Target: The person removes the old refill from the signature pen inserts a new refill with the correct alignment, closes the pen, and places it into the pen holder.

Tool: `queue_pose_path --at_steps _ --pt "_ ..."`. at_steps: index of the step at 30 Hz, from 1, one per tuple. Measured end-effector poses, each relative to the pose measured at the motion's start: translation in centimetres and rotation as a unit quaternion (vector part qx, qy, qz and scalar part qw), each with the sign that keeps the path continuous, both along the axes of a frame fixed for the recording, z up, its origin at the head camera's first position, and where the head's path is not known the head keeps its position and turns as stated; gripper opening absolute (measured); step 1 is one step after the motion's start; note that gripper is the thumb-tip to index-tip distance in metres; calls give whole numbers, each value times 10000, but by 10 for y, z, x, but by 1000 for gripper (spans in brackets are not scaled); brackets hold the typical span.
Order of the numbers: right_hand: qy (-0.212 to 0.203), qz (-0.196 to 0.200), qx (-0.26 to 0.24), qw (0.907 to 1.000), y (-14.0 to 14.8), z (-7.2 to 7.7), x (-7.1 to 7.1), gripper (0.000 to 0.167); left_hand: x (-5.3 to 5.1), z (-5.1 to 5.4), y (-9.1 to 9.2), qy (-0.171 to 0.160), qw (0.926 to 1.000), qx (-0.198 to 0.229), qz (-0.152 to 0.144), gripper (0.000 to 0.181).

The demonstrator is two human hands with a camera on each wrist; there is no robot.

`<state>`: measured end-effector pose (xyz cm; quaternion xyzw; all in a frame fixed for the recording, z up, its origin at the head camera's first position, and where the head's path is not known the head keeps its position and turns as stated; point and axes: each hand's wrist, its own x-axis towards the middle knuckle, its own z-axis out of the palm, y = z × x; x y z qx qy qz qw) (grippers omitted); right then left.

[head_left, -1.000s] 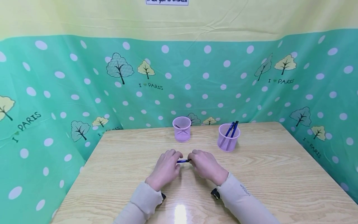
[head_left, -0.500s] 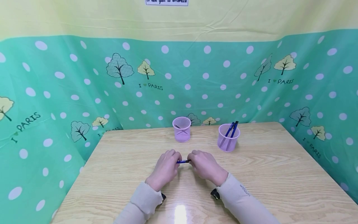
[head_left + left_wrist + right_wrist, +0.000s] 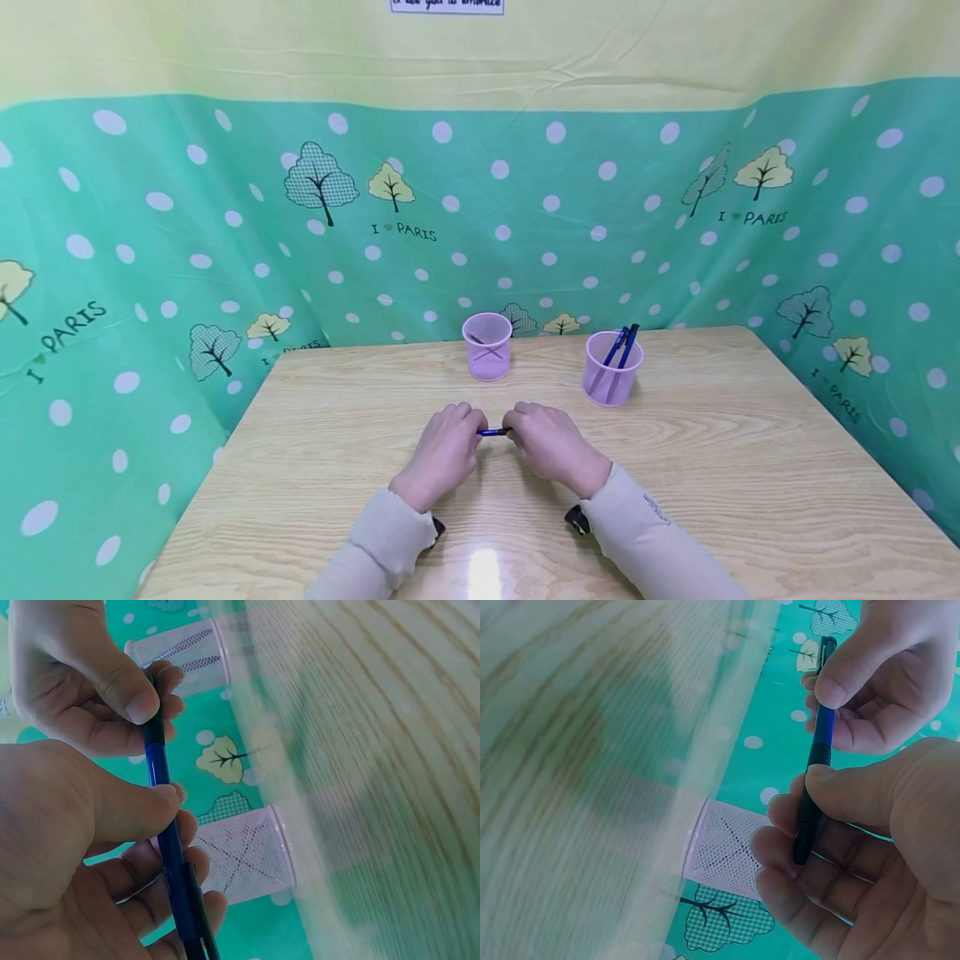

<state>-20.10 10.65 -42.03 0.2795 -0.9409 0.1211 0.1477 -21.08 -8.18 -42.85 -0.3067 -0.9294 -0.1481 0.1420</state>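
In the head view, a blue pen [image 3: 492, 432] lies level between both hands above the table. My left hand [image 3: 444, 450] pinches its clip end, with thumb and fingers around the blue barrel [image 3: 172, 859] in the left wrist view. My right hand [image 3: 552, 447] holds the other end; in the right wrist view its thumb presses on the black grip [image 3: 820, 755] and the dark tip [image 3: 802, 851] points down past the fingers. Beyond the hands stand two pink mesh pen cups, the left cup [image 3: 489, 367] and the right cup [image 3: 609, 392].
Two blue pens [image 3: 621, 346] lean upright in the right cup. Dark thin items [image 3: 487, 350] cross inside the left cup. Behind the wooden table [image 3: 337, 433] hangs a green dotted curtain [image 3: 420, 283]. Black wrist devices [image 3: 577, 519] sit by both cuffs.
A second ago my left thumb stood apart from its fingers beside the pen; it has closed in on the pen. The right hand stays in place, and the cups have not moved.
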Motion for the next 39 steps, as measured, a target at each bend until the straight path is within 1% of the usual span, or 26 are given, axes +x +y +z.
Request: queue_pose_path --at_steps 10,15,18,24,29,39 --pt "-22 -8 -29 10000 1 0 0 9 -2 -3 0 95 9999 -97 -68 11" --pt "-14 -22 -8 10000 0 0 0 8 -2 -4 0 48 9999 -122 -28 11" --pt "3 -8 -3 10000 0 0 0 8 -1 -4 0 28 10000 -65 0 12" --pt "-8 -6 40 10000 0 1 0 8 -1 -2 -1 152 9996 241 27 25" --pt "-38 6 35 10000 0 1 1 8 -2 -2 -1 228 9991 326 112 25" --pt "-61 5 9 10000 0 2 0 8 -1 0 0 11 9998 177 108 18"
